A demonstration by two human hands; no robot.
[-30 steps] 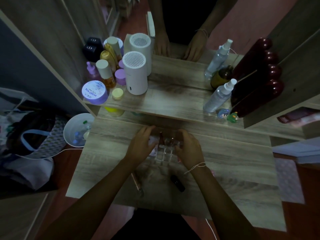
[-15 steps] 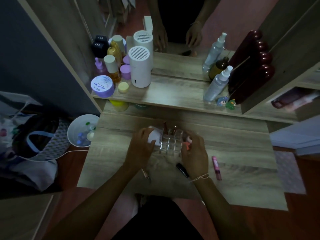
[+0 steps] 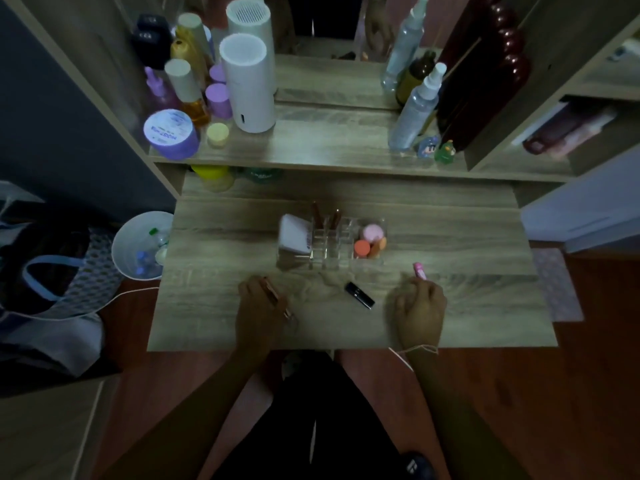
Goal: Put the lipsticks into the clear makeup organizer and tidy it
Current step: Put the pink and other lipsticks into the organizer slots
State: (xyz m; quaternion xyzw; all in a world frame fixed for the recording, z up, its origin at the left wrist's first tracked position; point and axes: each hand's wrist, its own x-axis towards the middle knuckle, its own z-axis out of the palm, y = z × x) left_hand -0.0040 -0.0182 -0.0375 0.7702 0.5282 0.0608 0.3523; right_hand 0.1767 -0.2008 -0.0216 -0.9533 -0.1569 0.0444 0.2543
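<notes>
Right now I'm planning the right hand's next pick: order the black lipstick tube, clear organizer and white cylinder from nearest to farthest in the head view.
From right hand:
1. Black lipstick tube, just left.
2. Clear organizer, ahead-left.
3. White cylinder, back shelf.

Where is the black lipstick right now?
In the head view, the black lipstick lies loose on the table, between the left hand and right hand, just in front of the organizer.

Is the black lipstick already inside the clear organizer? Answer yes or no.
No, the black lipstick lies on the table in front of the clear organizer, between the left hand and right hand.
</notes>
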